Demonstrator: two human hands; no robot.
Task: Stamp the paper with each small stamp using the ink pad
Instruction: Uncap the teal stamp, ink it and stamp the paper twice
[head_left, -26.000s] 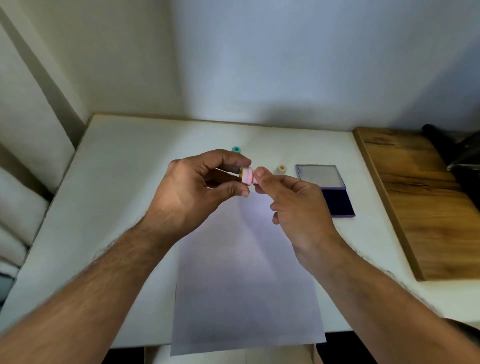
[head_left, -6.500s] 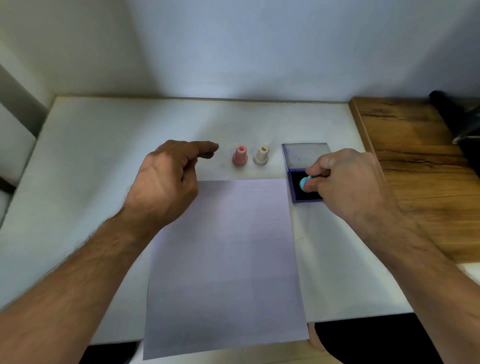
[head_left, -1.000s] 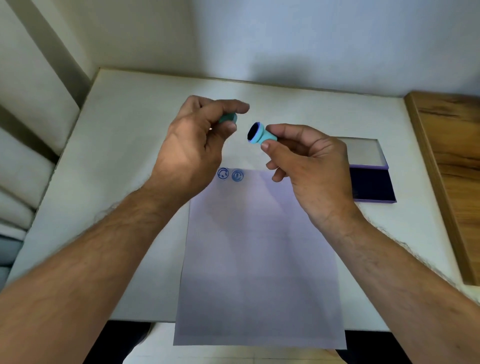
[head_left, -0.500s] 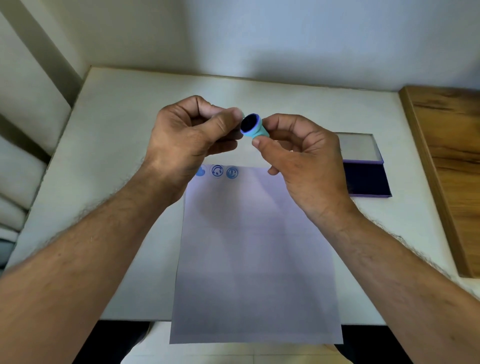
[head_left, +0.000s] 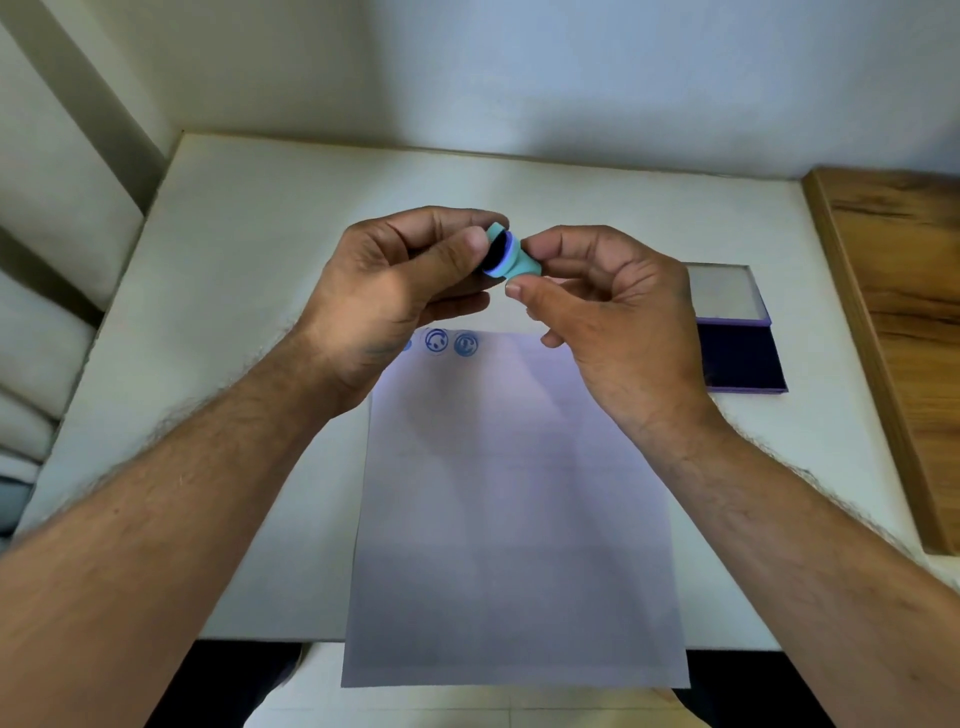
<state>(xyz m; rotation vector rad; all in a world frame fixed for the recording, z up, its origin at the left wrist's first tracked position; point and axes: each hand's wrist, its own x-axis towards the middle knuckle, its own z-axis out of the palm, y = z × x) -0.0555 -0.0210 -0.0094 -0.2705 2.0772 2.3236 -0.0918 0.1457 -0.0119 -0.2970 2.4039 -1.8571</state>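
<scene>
Above the table my right hand (head_left: 605, 317) pinches a small teal stamp (head_left: 514, 262) between thumb and fingers, its dark inked face turned left. My left hand (head_left: 395, 291) holds the stamp's teal cap (head_left: 496, 230) right against that face. A white paper (head_left: 514, 499) lies below, with blue round stamp marks (head_left: 451, 343) along its top edge, one partly hidden by my left wrist. The open ink pad (head_left: 740, 356) lies at the right of the paper, its dark blue pad facing up. The other small stamps are hidden from view.
The white table (head_left: 249, 270) meets a wall at the back. A wooden board (head_left: 904, 322) lies along the table's right side. The paper's lower end hangs over the table's front edge. Pale cushions sit at the far left.
My hands have come together: the cap in my left hand has moved right and now meets the face of the teal stamp, which was apart from it a second ago.
</scene>
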